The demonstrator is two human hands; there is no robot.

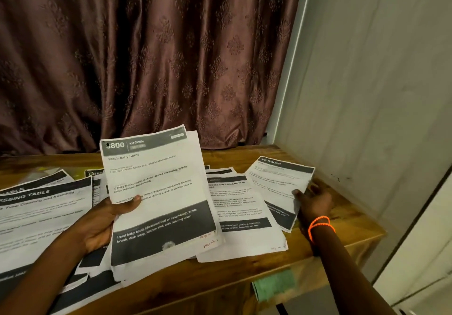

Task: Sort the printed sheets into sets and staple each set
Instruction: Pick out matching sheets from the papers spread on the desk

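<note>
Left hand point(102, 224), at lower left of the frame, grips a raised stack of sheets point(159, 197) headed "KITCHEN", thumb curled over its front. Beneath, the wooden table point(330, 248) fills the lower frame, and loose printed sheets point(36, 217) spread across it from the left edge to the middle. At right of centre the right hand point(314, 199) holds a "MULTI-ROOM" sheet point(281, 187) by its edge, apparently pinching it; the view is blurred.

Matt paper sheets point(156, 192), glossy wooden table point(342, 219), sheeny embossed cloth curtain point(146, 57).
</note>
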